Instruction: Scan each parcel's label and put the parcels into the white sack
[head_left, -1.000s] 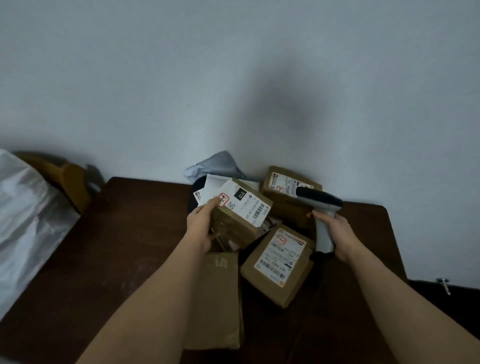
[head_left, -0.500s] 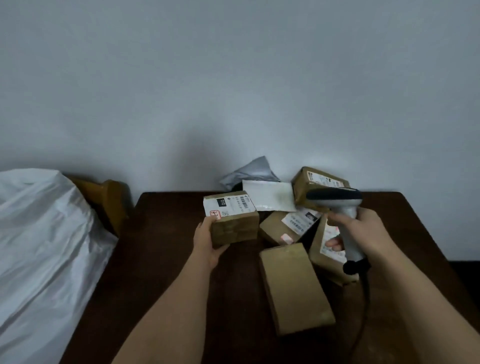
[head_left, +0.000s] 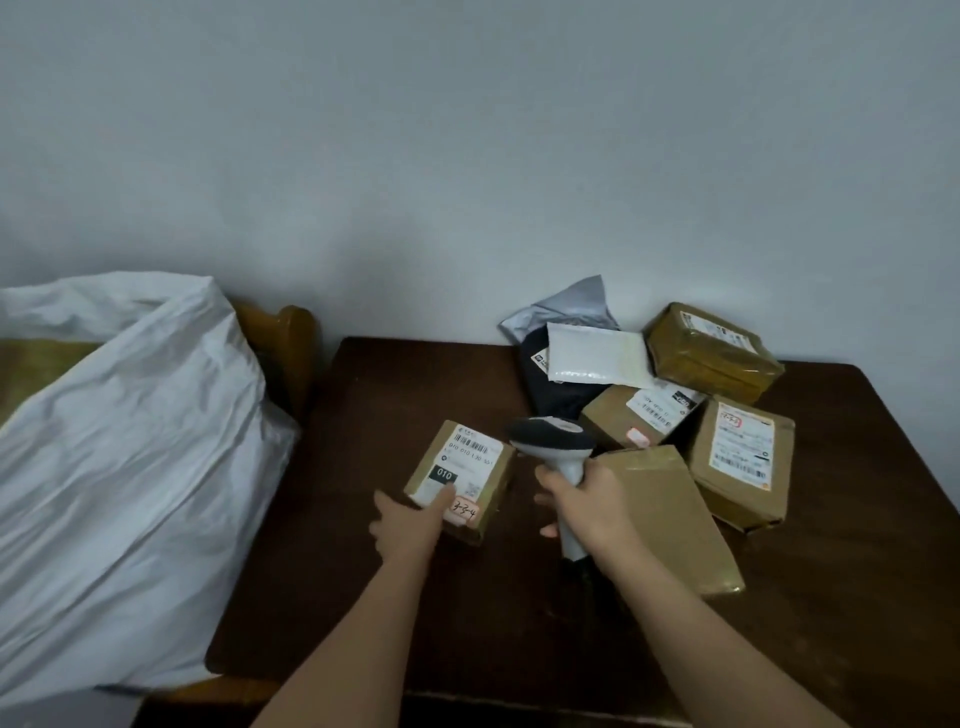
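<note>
My left hand (head_left: 413, 525) grips a small brown parcel (head_left: 462, 478) by its near end, label side up, with a barcode and a black "010" patch showing. Just to its right, my right hand (head_left: 589, 506) holds a grey handheld scanner (head_left: 553, 441) whose head points left over the parcel's label. The white sack (head_left: 119, 467) stands crumpled to the left of the dark wooden table (head_left: 467, 634).
Several more parcels are heaped at the table's back right: a plain brown box (head_left: 670, 514) beside my right hand, labelled boxes (head_left: 740, 462), a white padded mailer (head_left: 597, 356) and a grey bag (head_left: 566, 306). A wooden chair back (head_left: 283, 338) stands behind the sack.
My left hand has pulled the small parcel toward me and left, away from the heap. The scanner has swung left to sit over its label. More of the sack shows now.
</note>
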